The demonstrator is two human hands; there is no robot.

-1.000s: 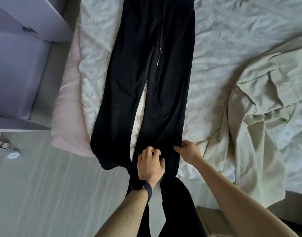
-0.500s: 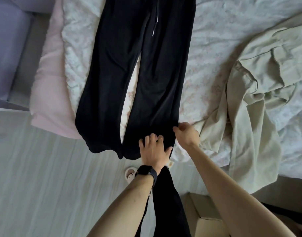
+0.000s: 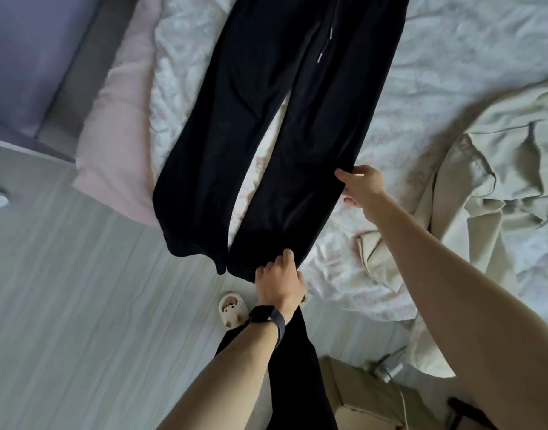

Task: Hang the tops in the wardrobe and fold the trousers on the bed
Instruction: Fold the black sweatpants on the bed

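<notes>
Black drawstring trousers (image 3: 266, 125) lie flat and lengthwise on the bed (image 3: 452, 51), their two leg ends hanging over the near edge. My left hand (image 3: 278, 282), with a dark watch on the wrist, grips the hem of the right leg. Further up the same leg, my right hand (image 3: 361, 184) pinches its outer edge, thumb on top of the fabric. A crumpled beige garment (image 3: 489, 193) lies on the bed to the right.
A pink pillow (image 3: 117, 125) lies along the bed's left edge, beside a purple wardrobe (image 3: 27, 57). My slippered foot (image 3: 232, 308) stands on the pale wooden floor. A cardboard box (image 3: 368, 395) and a cable sit at the lower right.
My right hand has slid up the outer edge of the right trouser leg, away from the hem. My left hand keeps hold of the hem. The view has shifted slightly.
</notes>
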